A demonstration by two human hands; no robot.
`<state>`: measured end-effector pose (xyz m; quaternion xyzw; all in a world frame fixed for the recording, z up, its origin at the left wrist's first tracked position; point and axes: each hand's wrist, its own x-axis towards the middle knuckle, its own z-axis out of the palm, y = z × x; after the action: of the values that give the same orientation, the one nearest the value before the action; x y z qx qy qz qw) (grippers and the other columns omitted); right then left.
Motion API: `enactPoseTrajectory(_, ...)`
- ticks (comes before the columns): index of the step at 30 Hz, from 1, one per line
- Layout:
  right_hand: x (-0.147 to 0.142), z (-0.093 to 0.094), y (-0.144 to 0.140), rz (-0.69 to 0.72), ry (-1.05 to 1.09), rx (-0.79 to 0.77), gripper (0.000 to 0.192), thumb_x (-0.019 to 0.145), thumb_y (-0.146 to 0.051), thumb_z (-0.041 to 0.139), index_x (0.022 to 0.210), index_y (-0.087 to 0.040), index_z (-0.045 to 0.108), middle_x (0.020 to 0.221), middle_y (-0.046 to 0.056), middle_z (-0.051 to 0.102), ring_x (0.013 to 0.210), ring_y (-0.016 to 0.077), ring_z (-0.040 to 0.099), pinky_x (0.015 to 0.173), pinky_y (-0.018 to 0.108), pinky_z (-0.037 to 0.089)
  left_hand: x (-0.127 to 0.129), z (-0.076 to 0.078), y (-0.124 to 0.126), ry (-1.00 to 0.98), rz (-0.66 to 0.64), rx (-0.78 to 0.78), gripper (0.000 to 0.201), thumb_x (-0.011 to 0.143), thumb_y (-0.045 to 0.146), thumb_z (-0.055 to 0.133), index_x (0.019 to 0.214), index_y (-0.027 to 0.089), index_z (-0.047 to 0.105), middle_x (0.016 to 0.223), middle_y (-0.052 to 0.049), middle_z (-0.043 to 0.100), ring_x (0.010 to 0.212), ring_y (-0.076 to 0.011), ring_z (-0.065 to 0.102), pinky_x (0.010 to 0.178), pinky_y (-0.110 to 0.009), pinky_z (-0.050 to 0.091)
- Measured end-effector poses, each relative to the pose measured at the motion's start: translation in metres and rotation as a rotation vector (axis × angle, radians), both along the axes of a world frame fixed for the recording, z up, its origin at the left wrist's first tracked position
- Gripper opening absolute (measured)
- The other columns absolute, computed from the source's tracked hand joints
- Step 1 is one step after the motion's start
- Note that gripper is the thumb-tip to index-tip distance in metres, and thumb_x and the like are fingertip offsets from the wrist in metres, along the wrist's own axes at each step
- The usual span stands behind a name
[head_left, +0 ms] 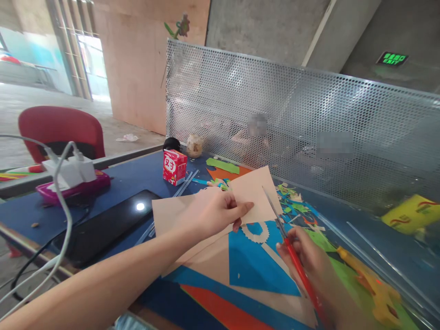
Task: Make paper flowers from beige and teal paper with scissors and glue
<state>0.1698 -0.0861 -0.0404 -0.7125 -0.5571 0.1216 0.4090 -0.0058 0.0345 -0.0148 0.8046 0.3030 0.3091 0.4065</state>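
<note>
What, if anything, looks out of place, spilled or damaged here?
Loose paper scraps are strewn over the table beyond the right hand. A crumpled pale item lies on the floor near the wooden panel, like dropped litter. A glue gun lies on green paper, showing a red glow, perhaps switched on.

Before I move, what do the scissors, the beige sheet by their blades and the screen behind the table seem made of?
Scissors: blades probably steel, from their grey sheen; handles likely smooth red plastic, blur leaves that open.
Beige sheet: matte paper or thin card, from its dull, straight-edged look.
Screen: likely metal, silvery with a dull sheen and many small holes.
</note>
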Motion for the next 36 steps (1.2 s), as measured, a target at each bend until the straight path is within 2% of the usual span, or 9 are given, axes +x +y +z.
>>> enactPoseTrajectory(5,-0.0017,0.0027,-0.0020,0.011,0.039,-0.047,0.035,0.073,-0.056,0.053,0.070,-0.024,0.038,0.046,-0.010,0.035,0.039,0.0093,0.032,0.040,0.021,0.024,0.0031,-0.0010,-0.0008,-0.082,-0.033,-0.082,0.044,0.080,0.049,0.050,0.054,0.014,0.058,0.050,-0.003,0.060,0.046,-0.0096,0.051,0.046,-0.021,0.036)
enactPoseTrajectory(9,-0.0020,0.0028,-0.0022,0.040,0.038,-0.029,0.034,0.074,-0.055,0.053,0.068,-0.024,0.039,0.046,-0.009,0.033,0.039,0.0094,0.033,0.040,0.021,0.025,0.0055,-0.0062,0.0012,-0.224,0.055,-0.058,0.034,0.077,0.048,0.055,0.070,0.015,0.059,0.061,-0.003,0.061,0.057,-0.0131,0.055,0.049,-0.022,0.039)
enactPoseTrajectory(12,-0.0019,0.0016,-0.0019,0.041,0.013,-0.020,0.033,0.076,-0.054,0.051,0.069,-0.024,0.038,0.047,-0.009,0.034,0.039,0.0091,0.033,0.039,0.021,0.027,0.0061,-0.0088,0.0039,-0.220,0.110,-0.005,0.041,0.081,0.051,0.047,0.062,0.016,0.054,0.055,0.000,0.054,0.054,-0.0120,0.050,0.049,-0.023,0.037)
enactPoseTrajectory(16,-0.0010,-0.0023,-0.0006,0.038,0.004,-0.001,0.033,0.076,-0.054,0.051,0.071,-0.025,0.038,0.049,-0.008,0.038,0.040,0.0099,0.037,0.038,0.021,0.030,0.0062,-0.0090,0.0049,-0.151,0.088,0.029,0.048,0.084,0.051,0.041,0.052,0.016,0.047,0.049,0.001,0.047,0.048,-0.0094,0.043,0.046,-0.022,0.033)
enactPoseTrajectory(24,-0.0023,-0.0044,0.0004,0.039,0.029,-0.010,0.031,0.077,-0.054,0.049,0.072,-0.025,0.038,0.050,-0.009,0.034,0.042,0.0095,0.036,0.039,0.021,0.029,0.0055,-0.0072,0.0020,-0.123,0.011,0.041,0.048,0.086,0.048,0.040,0.051,0.016,0.048,0.048,0.001,0.052,0.046,-0.0079,0.043,0.045,-0.021,0.032)
enactPoseTrajectory(27,-0.0049,-0.0013,-0.0014,0.024,0.059,-0.024,0.034,0.076,-0.056,0.049,0.071,-0.025,0.037,0.048,-0.010,0.033,0.039,0.0089,0.032,0.039,0.021,0.026,0.0060,-0.0059,0.0023,-0.148,-0.020,0.017,0.047,0.087,0.046,0.040,0.051,0.016,0.046,0.047,0.001,0.053,0.044,-0.0073,0.043,0.044,-0.020,0.031)
enactPoseTrajectory(30,-0.0053,-0.0002,-0.0020,0.024,0.094,-0.041,0.035,0.076,-0.057,0.050,0.070,-0.025,0.037,0.047,-0.010,0.032,0.038,0.0082,0.029,0.038,0.021,0.023,0.0060,-0.0055,0.0029,-0.146,-0.019,0.011,0.048,0.087,0.046,0.040,0.052,0.016,0.050,0.047,0.001,0.054,0.045,-0.0077,0.045,0.044,-0.020,0.032)
enactPoseTrajectory(36,-0.0014,-0.0060,0.0022,0.040,0.096,0.007,0.035,0.073,-0.057,0.053,0.074,-0.025,0.040,0.053,-0.008,0.037,0.045,0.0112,0.039,0.041,0.022,0.032,0.0053,-0.0076,0.0012,-0.046,-0.013,0.021,0.055,0.085,0.053,0.039,0.049,0.016,0.058,0.046,-0.002,0.057,0.047,-0.0103,0.052,0.045,-0.021,0.037)
